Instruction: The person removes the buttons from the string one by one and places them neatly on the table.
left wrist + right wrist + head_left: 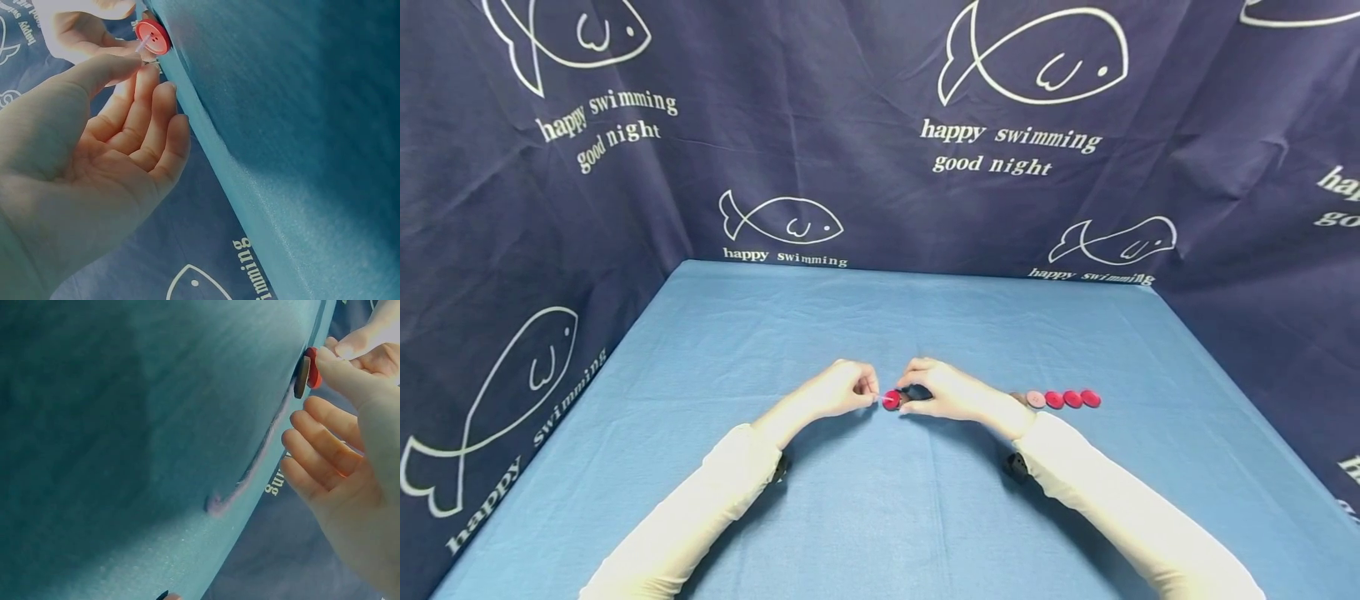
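Near the middle of the table, my left hand (850,390) pinches a thin lavender cord (144,44) between thumb and forefinger, its other fingers loosely bent. The cord passes through a hole of a red button (154,37), which stands on edge. Just right of it, my right hand (946,392) holds the red button by its rim between thumb and fingertips. A brown button (302,377) stands against the red one, on the right hand's side. From the buttons the cord's tail (255,464) trails over the cloth to a thicker end.
Right of my right hand lies a row of buttons: a brown one partly behind the forearm, a pink button (1036,400) and several red buttons (1072,399). Blue cloth (820,317) covers the table. Dark curtains with fish drawings (880,125) hang at the back and sides.
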A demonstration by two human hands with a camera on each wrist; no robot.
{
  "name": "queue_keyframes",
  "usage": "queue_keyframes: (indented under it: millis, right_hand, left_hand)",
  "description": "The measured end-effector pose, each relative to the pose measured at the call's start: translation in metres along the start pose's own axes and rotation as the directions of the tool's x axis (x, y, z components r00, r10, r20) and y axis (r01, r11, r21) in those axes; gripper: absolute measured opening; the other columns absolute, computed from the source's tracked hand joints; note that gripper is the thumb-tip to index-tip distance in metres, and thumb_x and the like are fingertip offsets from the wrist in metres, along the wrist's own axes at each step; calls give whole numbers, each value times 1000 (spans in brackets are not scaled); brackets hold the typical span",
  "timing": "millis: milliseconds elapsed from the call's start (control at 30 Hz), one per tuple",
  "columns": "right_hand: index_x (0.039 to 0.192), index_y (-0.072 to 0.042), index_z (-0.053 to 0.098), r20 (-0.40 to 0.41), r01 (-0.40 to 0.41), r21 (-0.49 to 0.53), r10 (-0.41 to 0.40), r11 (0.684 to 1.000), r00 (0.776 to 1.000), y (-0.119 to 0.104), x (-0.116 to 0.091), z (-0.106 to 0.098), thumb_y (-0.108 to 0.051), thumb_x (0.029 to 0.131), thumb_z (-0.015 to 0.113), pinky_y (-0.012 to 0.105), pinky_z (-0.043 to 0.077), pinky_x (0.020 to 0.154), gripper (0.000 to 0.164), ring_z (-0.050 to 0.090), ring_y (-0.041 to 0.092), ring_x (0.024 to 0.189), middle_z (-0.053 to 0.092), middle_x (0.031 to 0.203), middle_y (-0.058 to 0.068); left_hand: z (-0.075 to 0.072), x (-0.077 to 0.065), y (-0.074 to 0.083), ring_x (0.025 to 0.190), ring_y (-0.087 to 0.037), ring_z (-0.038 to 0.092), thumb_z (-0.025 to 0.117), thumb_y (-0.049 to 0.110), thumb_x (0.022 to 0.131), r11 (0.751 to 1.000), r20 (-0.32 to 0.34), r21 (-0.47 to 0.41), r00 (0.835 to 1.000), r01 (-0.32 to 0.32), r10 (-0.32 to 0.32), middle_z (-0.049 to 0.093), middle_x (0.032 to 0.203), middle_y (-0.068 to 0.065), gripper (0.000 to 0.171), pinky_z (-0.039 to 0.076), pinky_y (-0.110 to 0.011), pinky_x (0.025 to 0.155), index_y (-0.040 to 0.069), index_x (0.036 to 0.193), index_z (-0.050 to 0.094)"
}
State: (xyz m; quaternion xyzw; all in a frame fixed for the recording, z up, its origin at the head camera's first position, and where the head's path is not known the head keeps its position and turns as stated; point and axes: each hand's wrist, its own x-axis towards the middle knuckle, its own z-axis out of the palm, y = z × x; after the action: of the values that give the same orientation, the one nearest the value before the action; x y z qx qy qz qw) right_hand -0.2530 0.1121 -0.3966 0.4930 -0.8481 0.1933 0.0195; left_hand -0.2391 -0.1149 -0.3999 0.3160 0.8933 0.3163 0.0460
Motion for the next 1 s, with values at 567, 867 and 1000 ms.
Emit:
queue_keyframes:
  millis: [567, 867, 1000]
  right_hand:
    - [100, -7, 70, 43, -53, 35, 52, 998, 998, -3, 1, 4, -24, 81, 72, 30, 46, 77, 25, 54, 16, 83, 58, 90, 4]
    - [97, -8, 70, 43, -66, 14, 65, 998, 997, -5, 3, 1, -23, 82, 71, 31, 47, 79, 22, 55, 16, 85, 58, 91, 4]
    - [95, -8, 69, 49, -66, 11, 65, 998, 997, -7, 4, 2, -23, 82, 71, 30, 47, 78, 20, 55, 16, 83, 57, 91, 4]
  left_hand:
    - [1, -3, 3, 58, -1, 49, 65, 10, 83, 999, 40, 25, 999, 29, -30, 60, 66, 3, 7, 42, -16, 57, 10, 77, 62]
    - [-2, -2, -2, 59, -1, 50, 65, 7, 83, 1000, 32, 26, 999, 11, -12, 63, 67, 0, 7, 43, -16, 57, 7, 76, 63]
    - [-3, -3, -3, 58, -2, 50, 65, 7, 82, 1000, 36, 12, 999, 22, -22, 63, 66, 0, 6, 43, -16, 56, 7, 76, 64]
